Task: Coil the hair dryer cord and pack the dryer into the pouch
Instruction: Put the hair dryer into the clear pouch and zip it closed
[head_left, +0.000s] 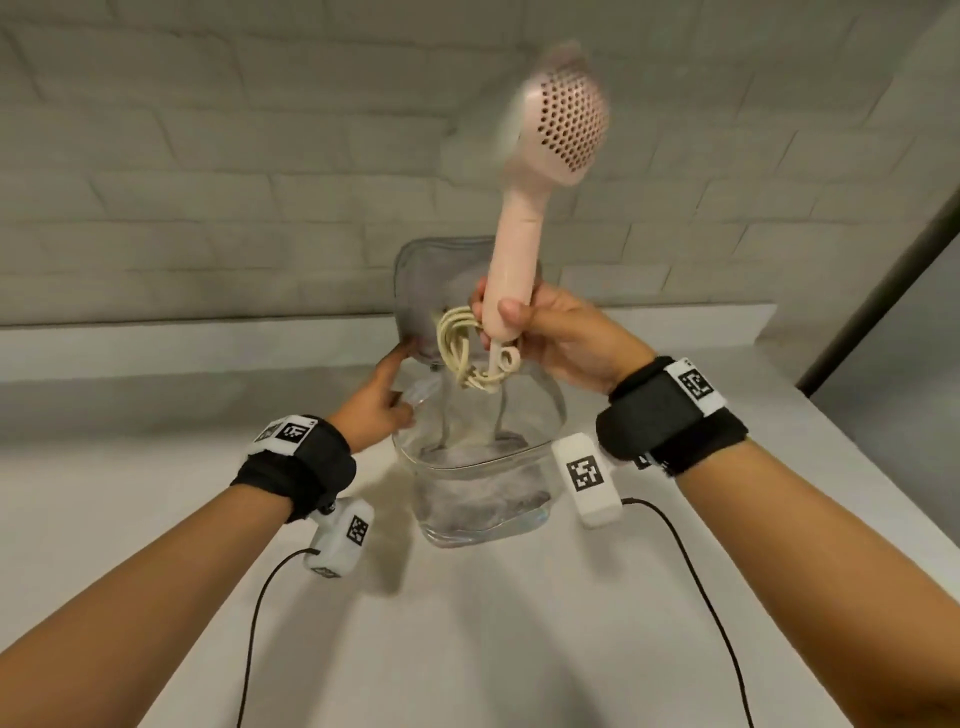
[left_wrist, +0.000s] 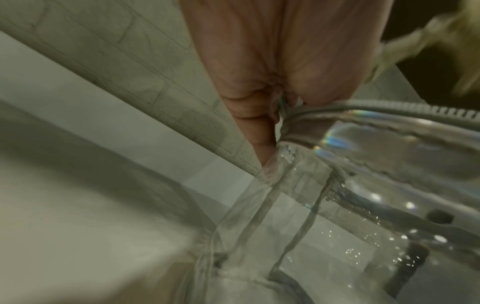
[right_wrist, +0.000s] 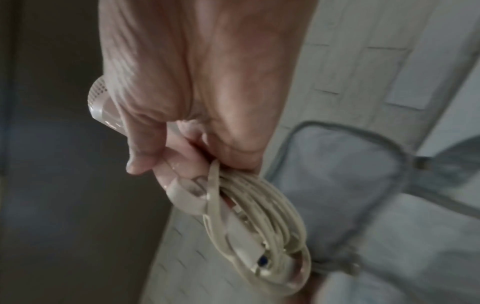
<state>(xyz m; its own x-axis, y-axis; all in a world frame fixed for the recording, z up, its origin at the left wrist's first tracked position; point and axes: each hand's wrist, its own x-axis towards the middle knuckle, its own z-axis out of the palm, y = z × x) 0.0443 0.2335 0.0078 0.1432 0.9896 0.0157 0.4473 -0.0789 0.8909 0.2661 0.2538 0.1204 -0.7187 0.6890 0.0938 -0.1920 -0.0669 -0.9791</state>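
My right hand (head_left: 511, 317) grips the handle of the pink hair dryer (head_left: 524, 208), head up and blurred, together with the coiled cream cord (head_left: 460, 345), which hangs just above the pouch's mouth. The same coil (right_wrist: 257, 222) dangles below my right hand (right_wrist: 182, 144) in the right wrist view. The clear pouch (head_left: 483, 499) with grey zip trim stands open on the counter, its grey flap (head_left: 421, 291) leaning back toward the wall. My left hand (head_left: 387, 395) pinches the pouch's left rim; the left wrist view shows my left hand (left_wrist: 272, 107) holding the pouch (left_wrist: 350, 185) at the zip edge.
The pouch stands on a pale counter (head_left: 156, 493) against a white brick wall (head_left: 208, 182). A dark vertical edge (head_left: 883, 291) runs at the far right. Black cables (head_left: 691, 561) trail from the wrist cameras over the counter's near part.
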